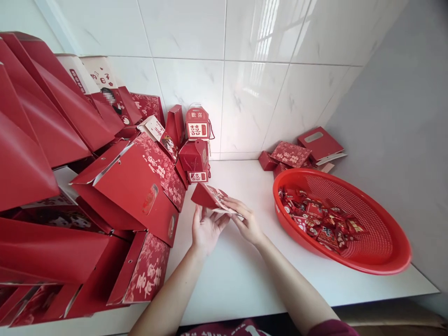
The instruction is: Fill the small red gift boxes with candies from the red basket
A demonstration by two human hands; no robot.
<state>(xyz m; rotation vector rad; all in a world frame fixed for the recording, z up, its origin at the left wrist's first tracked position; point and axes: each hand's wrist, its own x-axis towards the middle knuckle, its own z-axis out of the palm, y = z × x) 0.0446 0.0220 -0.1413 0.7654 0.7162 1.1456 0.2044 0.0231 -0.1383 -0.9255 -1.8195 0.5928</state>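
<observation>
A red and white printed cardboard gift box [210, 197], folded nearly flat, is held up over the white table between both hands. My left hand [207, 233] supports it from below, palm turned up and fingers closed on its lower edge. With fingers along the near right edge, my right hand [245, 220] grips the same box. Just beyond it stand small made-up red boxes [198, 123] with cord handles and white labels, stacked against the wall.
Red gift boxes and bags [133, 177] are heaped high on the left. On the right, a red plastic basket [381, 224] holds wrapped sweets [325, 224]. More red boxes [292, 154] lie behind it. A white tiled wall [257, 102] closes the back of the table [231, 284].
</observation>
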